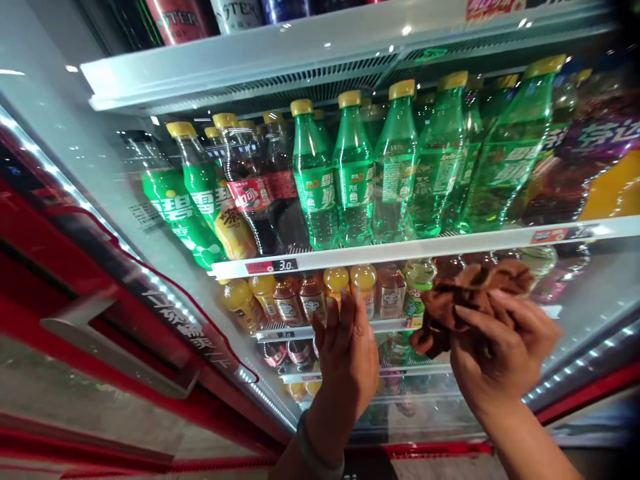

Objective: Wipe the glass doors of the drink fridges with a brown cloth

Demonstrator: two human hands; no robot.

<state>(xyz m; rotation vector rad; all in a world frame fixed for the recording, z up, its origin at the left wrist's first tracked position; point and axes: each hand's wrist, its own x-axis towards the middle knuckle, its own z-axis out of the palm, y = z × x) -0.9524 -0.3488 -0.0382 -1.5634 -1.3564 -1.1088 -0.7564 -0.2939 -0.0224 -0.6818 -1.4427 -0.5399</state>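
Observation:
My left hand (347,357) is raised in front of the lower shelves, its fingers stretched upward and holding nothing. A band circles that wrist. To the right, my right hand (505,343) grips a crumpled brown cloth (467,300), which bunches out above and left of the fingers. Behind both hands is a lit drinks cooler. Its shelf edge (400,253) passes just above my left hand. Green bottles (355,173) with yellow caps stand on that shelf, and small orange and brown bottles (313,297) are on the one below.
At the left is a red door frame with a metal handle (120,347) and a light strip. Cans (180,20) stand on the top shelf (250,60). Dark cola bottles (250,193) are at the left of the middle shelf, and purple-labelled bottles (600,137) at the right.

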